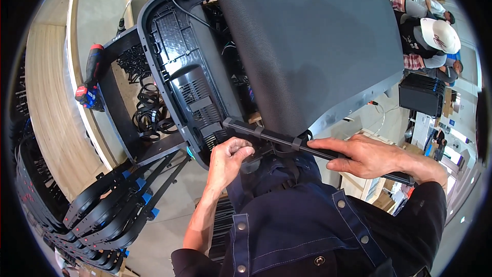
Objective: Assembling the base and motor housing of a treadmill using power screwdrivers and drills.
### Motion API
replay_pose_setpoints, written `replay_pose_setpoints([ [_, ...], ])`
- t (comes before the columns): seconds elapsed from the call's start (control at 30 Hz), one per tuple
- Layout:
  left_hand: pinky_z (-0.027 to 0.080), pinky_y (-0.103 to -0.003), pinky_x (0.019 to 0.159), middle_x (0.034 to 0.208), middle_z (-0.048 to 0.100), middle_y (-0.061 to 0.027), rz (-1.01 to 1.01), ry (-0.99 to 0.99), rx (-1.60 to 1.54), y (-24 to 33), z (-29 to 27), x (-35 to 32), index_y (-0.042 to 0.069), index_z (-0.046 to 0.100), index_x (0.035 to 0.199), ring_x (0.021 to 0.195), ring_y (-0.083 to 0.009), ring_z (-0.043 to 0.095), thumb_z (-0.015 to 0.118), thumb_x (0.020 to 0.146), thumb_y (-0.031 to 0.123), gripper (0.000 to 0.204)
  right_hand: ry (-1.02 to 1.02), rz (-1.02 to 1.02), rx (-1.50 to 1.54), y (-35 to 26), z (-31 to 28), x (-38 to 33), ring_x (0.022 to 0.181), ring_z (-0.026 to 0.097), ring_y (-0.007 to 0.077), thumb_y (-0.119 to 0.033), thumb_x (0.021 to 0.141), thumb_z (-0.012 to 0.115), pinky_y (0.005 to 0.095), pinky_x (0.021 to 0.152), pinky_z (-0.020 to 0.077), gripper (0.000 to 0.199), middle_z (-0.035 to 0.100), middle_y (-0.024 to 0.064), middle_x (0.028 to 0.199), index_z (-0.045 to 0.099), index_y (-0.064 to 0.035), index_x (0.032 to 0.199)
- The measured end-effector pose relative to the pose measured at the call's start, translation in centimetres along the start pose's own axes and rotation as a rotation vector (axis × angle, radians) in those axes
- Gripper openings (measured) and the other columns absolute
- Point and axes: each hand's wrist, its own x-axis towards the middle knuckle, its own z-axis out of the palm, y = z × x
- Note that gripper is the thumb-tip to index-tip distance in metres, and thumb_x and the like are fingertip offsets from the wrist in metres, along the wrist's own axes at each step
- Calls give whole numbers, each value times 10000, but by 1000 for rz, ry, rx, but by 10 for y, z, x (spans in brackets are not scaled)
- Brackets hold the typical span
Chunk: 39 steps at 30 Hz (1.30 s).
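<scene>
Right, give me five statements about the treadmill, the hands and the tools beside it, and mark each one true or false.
1. The right hand lies on a long black bar at the near end of the treadmill. True.
2. The left hand is spread flat on the walking belt. False: it is curled at the open motor housing, near the bar's end.
3. A red and black power screwdriver rests on the stand to the left. True.
4. The motor cover is on. False: ribbed parts and cables lie exposed.
5. Black frames with blue clips are stacked lower left. True.
</scene>
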Motion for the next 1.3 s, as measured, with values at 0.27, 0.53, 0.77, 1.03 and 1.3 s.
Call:
replay_pose_setpoints([
  [0.27, 547, -315, 754, 875, 772, -118, -23, 96, 122, 9, 7, -5, -14, 756, 1004, 796, -174, 728, 745, 894, 139, 189, -98, 43, 86, -7, -1, -4, 550, 600, 318, -349, 1080, 501, 462, 610, 468, 587, 528, 153, 561, 312, -130, 1591],
  [0.53, 540, -424, 775, 910, 740, -148, 79, 289, 434, 27, 24, -27, 38, 772, 986, 858, -340, 709, 736, 895, 199, 189, 114, 1, 144, -41, -4, -12, 598, 623, 367, -278, 1074, 512, 481, 636, 475, 575, 547, 185, 598, 313, -90, 1580],
  [0.77, 529, -419, 767, 929, 739, -126, 173, 277, 539, 23, 24, -28, 41, 780, 979, 879, -358, 701, 721, 903, 197, 183, 151, -32, 30, -38, 21, -20, 1056, 702, 412, -233, 1067, 529, 442, 908, 548, 576, 686, 284, 1158, 319, -96, 1586],
  [1.03, 531, -470, 774, 887, 721, -171, 213, 258, 454, 24, 21, -32, 16, 770, 926, 866, -388, 696, 685, 903, 166, 174, 141, 16, 73, -38, 41, -35, 811, 717, 308, -301, 1081, 514, 452, 744, 540, 573, 695, 193, 888, 314, -89, 1574],
  [1.3, 533, -416, 738, 933, 740, -157, 196, 277, 452, 24, 21, -30, 21, 774, 977, 828, -371, 708, 736, 884, 219, 222, 70, 46, 43, -32, 50, -32, 550, 606, 343, -323, 1082, 498, 479, 648, 485, 579, 537, 165, 569, 318, -93, 1582],
])
